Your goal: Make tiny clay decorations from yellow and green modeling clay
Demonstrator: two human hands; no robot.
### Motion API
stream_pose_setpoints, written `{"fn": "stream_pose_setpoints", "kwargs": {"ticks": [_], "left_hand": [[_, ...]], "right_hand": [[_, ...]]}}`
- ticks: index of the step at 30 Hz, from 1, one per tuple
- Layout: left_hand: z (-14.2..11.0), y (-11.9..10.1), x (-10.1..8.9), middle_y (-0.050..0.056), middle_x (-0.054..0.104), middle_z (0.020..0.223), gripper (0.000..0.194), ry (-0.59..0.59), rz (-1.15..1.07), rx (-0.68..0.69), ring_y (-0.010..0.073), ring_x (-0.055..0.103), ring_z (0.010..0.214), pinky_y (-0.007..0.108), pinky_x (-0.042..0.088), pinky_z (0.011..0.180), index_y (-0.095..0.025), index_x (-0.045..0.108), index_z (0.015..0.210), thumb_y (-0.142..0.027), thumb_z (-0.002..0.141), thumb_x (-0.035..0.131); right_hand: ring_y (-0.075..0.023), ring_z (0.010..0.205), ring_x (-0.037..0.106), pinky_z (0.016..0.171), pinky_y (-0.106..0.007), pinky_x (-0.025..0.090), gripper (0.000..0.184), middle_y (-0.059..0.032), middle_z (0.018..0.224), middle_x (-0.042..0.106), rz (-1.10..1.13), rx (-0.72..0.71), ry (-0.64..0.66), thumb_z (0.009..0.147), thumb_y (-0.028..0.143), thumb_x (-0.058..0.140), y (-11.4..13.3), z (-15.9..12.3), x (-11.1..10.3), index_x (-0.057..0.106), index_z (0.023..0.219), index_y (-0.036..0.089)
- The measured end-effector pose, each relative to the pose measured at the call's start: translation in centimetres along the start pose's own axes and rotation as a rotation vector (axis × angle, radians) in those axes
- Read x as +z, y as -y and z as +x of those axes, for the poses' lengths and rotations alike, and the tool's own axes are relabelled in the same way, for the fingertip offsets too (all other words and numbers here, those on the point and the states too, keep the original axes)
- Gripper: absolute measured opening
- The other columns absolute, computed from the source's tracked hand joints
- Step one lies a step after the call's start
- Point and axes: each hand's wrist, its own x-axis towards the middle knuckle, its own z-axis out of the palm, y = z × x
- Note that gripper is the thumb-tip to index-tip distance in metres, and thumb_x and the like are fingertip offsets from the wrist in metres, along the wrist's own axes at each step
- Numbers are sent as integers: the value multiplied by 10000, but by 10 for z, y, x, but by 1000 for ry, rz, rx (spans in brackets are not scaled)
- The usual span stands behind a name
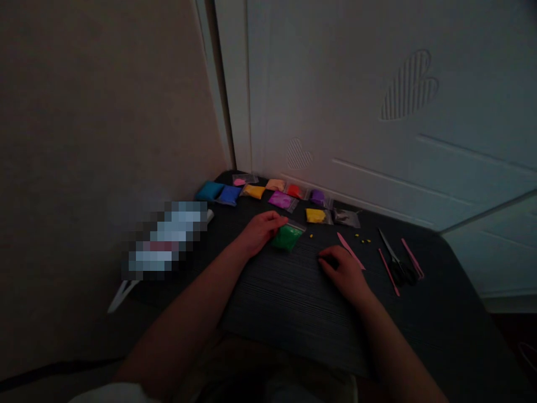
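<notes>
My left hand (265, 230) pinches the top edge of a clear zip bag of green modelling clay (287, 238), which is at the table's middle. To its right, my right hand (342, 271) rests low over the table with curled fingers. Thumb and forefinger tips come together there, around a tiny dark bit too small to name. Beside that hand lies a pink plastic clay knife (347, 246), partly hidden behind it. A small orange-yellow crumb (311, 236) sits between the two hands, and several tiny yellow-and-dark pieces (363, 241) lie past the knife.
Clay bags, including blue (229, 195), magenta (280, 199) and yellow (316, 215), line the dark table's (293, 313) back. On the right are scissors (395, 260), a pink stick (389, 272) and another pink tool (412, 258). A blurred-out white object (168, 240) stands left. A white panel (335, 101) rises behind.
</notes>
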Motion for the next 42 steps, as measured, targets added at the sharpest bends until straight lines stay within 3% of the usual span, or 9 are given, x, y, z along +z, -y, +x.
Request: {"fn": "stream_pose_setpoints", "kwargs": {"ticks": [9,16,20,26,30,33,37,42], "left_hand": [[0,3,3,-38,465,544,195,25,53,-52,79,453,505,203,332,499,-142,502,612,-258,636,657],[-1,5,4,-28,492,561,177,28,134,-87,80,439,489,192,312,462,-142,537,648,-272,636,656],[-3,7,9,-32,489,511,177,91,259,-141,76,413,453,188,267,429,-140,542,586,-250,600,680],[-10,8,25,-45,468,525,168,290,546,-179,78,381,458,198,244,428,-161,550,612,-297,627,648],[-13,8,29,-45,468,538,156,291,578,-164,87,397,479,203,270,449,-167,543,613,-287,632,641],[-14,7,28,-19,536,667,134,320,548,-127,122,482,610,217,345,545,-178,572,722,-261,640,638],[-17,2,25,29,583,916,305,453,475,-215,184,518,844,266,385,712,-208,559,939,-243,647,639],[-20,1,20,-4,563,728,243,450,564,-302,107,477,590,214,356,533,-180,568,910,-273,689,605]], "right_hand": [[-160,838,510,769,-318,400,208,-30,902,558,84,24,11,722,200,512,-1,0,-4,564,923,208],[-137,765,520,690,-280,416,184,-26,856,565,172,94,-94,779,246,451,0,-2,-6,543,929,194],[-144,831,522,746,-290,407,217,-35,895,574,222,69,-130,800,314,443,12,-3,-9,553,949,201],[-142,783,537,771,-298,372,179,-4,810,614,367,84,34,768,325,505,35,-7,-10,623,861,228],[-128,727,550,719,-261,391,160,6,756,633,489,134,110,762,293,505,39,-8,-9,637,775,204],[-119,685,547,647,-232,407,170,7,737,626,581,187,121,764,301,497,36,-8,-12,625,790,191],[-108,665,522,620,-215,397,178,9,720,590,704,258,87,762,323,497,30,-9,-18,601,780,179],[-93,628,508,608,-209,397,178,13,691,558,889,313,106,743,336,523,27,-10,-22,569,763,166]]}}
